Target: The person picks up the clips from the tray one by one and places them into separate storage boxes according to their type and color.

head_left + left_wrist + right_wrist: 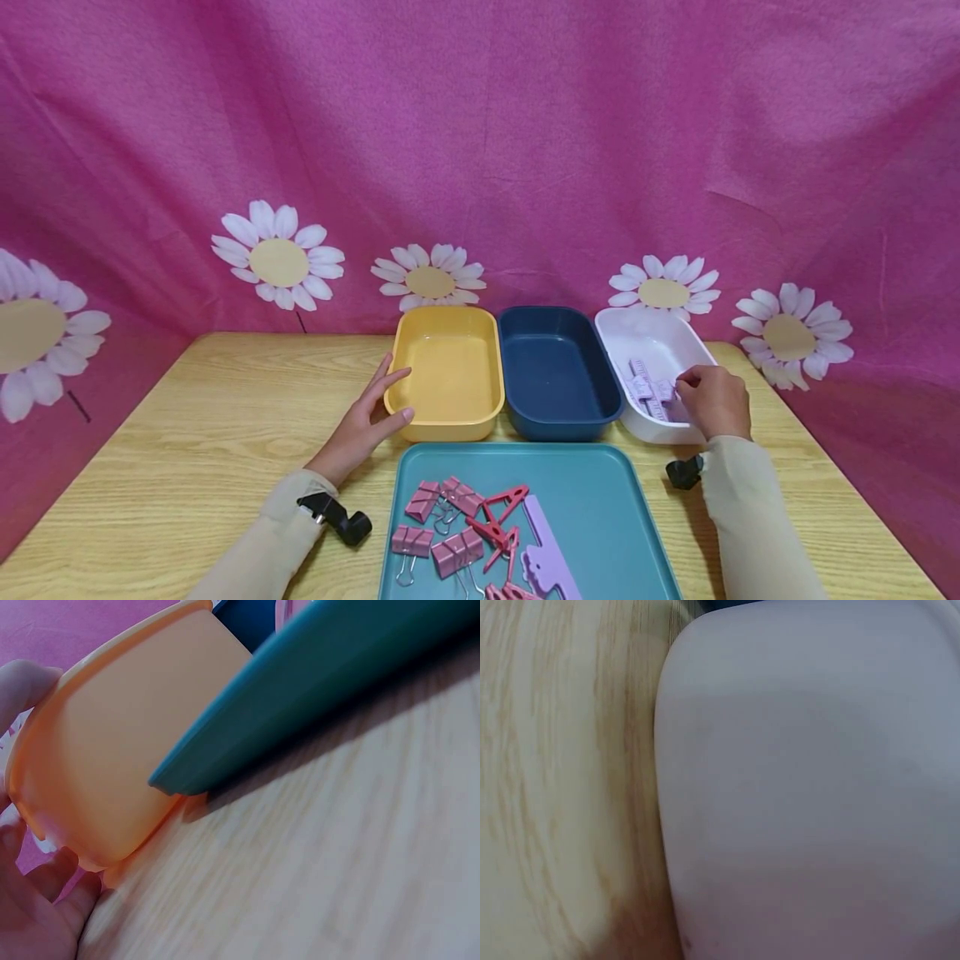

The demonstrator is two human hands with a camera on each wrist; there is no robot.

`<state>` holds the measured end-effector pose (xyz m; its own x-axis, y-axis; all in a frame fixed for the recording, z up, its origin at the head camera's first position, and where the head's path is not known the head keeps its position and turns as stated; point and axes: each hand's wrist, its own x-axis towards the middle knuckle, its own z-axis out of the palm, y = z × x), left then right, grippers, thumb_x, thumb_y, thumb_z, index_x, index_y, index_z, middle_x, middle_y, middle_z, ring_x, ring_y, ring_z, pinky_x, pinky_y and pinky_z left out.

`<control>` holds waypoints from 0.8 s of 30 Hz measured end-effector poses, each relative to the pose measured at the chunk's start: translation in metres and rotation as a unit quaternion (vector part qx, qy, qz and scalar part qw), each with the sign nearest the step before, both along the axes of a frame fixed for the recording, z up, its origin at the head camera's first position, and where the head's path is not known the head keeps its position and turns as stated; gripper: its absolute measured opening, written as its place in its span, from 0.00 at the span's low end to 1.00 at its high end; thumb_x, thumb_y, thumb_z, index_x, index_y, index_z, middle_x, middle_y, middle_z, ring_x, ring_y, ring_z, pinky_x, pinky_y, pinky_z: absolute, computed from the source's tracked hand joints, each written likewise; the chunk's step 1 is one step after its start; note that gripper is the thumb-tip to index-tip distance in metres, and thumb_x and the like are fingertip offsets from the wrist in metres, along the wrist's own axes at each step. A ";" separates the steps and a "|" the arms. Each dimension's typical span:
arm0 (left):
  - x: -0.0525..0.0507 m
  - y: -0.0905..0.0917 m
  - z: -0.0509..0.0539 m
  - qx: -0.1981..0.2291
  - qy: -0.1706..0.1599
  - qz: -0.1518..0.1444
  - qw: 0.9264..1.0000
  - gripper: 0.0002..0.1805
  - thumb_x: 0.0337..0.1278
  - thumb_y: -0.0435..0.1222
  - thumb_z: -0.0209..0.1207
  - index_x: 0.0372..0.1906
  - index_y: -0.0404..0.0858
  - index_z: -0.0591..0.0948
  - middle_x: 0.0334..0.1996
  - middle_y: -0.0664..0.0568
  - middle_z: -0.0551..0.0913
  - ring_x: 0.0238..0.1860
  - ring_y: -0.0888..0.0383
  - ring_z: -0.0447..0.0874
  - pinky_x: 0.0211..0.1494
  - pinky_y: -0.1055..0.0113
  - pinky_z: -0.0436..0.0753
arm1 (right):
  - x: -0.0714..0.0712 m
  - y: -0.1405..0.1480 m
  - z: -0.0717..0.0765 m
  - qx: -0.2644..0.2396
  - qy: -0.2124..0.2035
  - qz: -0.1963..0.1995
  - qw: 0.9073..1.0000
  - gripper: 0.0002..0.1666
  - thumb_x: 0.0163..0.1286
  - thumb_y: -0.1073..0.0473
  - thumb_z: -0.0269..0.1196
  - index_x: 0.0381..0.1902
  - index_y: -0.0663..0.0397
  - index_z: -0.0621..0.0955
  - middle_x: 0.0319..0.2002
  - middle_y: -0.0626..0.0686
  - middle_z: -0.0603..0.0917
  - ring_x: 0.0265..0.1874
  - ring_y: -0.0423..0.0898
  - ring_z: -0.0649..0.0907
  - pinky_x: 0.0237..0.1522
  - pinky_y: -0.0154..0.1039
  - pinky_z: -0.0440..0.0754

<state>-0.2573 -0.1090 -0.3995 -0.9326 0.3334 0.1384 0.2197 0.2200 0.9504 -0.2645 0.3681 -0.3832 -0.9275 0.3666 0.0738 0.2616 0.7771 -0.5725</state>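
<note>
A magenta floral curtain point(525, 150) backs a wood-grained counter point(225, 400). On the latter lie a teal tray point(607, 517) and, beyond it, a yellow bin point(450, 358), navy bin point(558, 367) and white bin point(652, 329) in a row. The left hand point(360, 425), fingers spread and grasping nothing, reaches forward to touch the yellow bin's left rim. The right hand point(716, 402) bends over the white bin's near right edge, fingers curled beside lilac pieces point(648, 392) inside; whether it pinches one cannot be told.
</note>
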 end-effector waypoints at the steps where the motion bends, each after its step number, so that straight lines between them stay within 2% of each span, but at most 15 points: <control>1: 0.000 0.000 0.001 0.000 0.000 0.000 1.000 0.32 0.65 0.38 0.58 0.72 0.46 0.63 0.78 0.54 0.38 0.76 0.47 0.40 0.73 0.51 0.55 | 0.000 0.000 0.000 0.003 0.001 0.000 1.000 0.17 0.69 0.61 0.59 0.50 0.68 0.81 0.45 0.67 0.81 0.44 0.62 0.75 0.52 0.59 0.78; 9: -0.001 0.000 0.000 -0.013 -0.005 0.001 1.000 0.32 0.65 0.37 0.58 0.73 0.46 0.62 0.78 0.52 0.37 0.76 0.46 0.43 0.73 0.51 0.56 | 0.000 0.000 0.001 0.002 0.000 0.002 1.000 0.17 0.69 0.61 0.58 0.50 0.68 0.81 0.46 0.67 0.81 0.44 0.62 0.75 0.52 0.59 0.78; 13: -0.010 -0.002 -0.011 -0.008 -0.003 0.001 1.000 0.33 0.65 0.38 0.58 0.73 0.46 0.62 0.78 0.54 0.36 0.76 0.46 0.41 0.73 0.50 0.55 | 0.001 0.000 0.002 -0.003 -0.004 0.005 1.000 0.17 0.70 0.61 0.58 0.51 0.67 0.81 0.47 0.67 0.80 0.45 0.63 0.74 0.54 0.59 0.77; 18: -0.020 -0.005 -0.028 0.000 0.002 0.001 1.000 0.34 0.64 0.42 0.60 0.73 0.51 0.62 0.77 0.62 0.36 0.76 0.49 0.41 0.73 0.51 0.55 | 0.002 -0.001 0.002 -0.009 -0.005 0.011 1.000 0.17 0.70 0.61 0.59 0.51 0.66 0.81 0.48 0.67 0.80 0.47 0.63 0.74 0.55 0.59 0.77; 24: -0.022 -0.005 -0.031 0.005 0.003 0.000 1.000 0.34 0.63 0.43 0.61 0.72 0.52 0.63 0.77 0.64 0.37 0.76 0.50 0.42 0.73 0.52 0.55 | 0.002 0.000 0.001 -0.013 -0.007 0.019 1.000 0.17 0.69 0.60 0.60 0.52 0.64 0.81 0.50 0.67 0.80 0.48 0.64 0.74 0.56 0.64 0.73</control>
<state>-0.2789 -0.1143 -0.4306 -0.9316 0.3317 0.1485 0.2263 0.2097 0.9512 -0.2621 0.3686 -0.3818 -0.9415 0.3329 0.0519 0.2403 0.7715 -0.5891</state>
